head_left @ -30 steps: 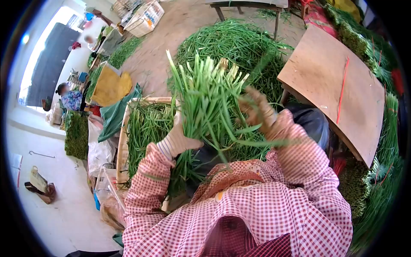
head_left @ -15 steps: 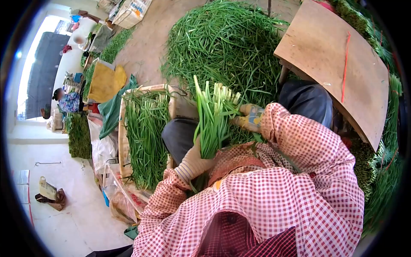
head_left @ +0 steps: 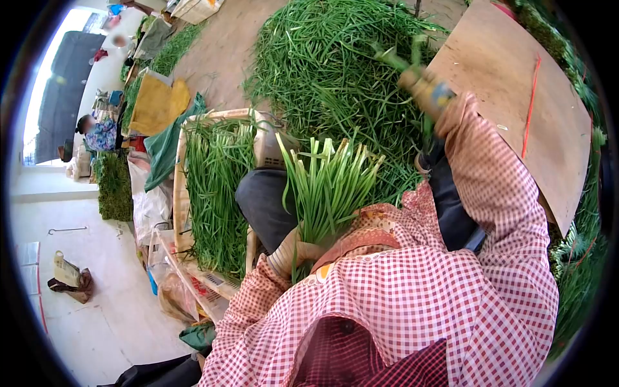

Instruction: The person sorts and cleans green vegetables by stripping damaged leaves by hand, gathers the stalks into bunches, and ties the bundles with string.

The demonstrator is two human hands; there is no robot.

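My gloved left hand (head_left: 295, 253) is closed round the lower part of a bunch of green stalks (head_left: 329, 187), whose pale cut ends fan upward in front of my lap. Out to the upper right, my gloved right hand (head_left: 427, 93) is blurred by motion, with a few green stalks (head_left: 394, 59) sticking out of its fingers. That hand is over the right side of a large heap of loose green stalks (head_left: 322, 64) on the floor. Left of my knee, a long crate (head_left: 183, 213) holds more stalks lying lengthwise.
A curved brown board (head_left: 490, 97) with a red strip stands at the right, with bundled greens (head_left: 580, 290) beyond it. Plastic bags (head_left: 177, 293) and a green cloth (head_left: 174, 145) lie left of the crate. A co-worker (head_left: 102, 134) sits at the far left.
My right hand has left the bunch and swung up and right with some stalks. My left hand still holds the bunch, now lower and closer to my lap.
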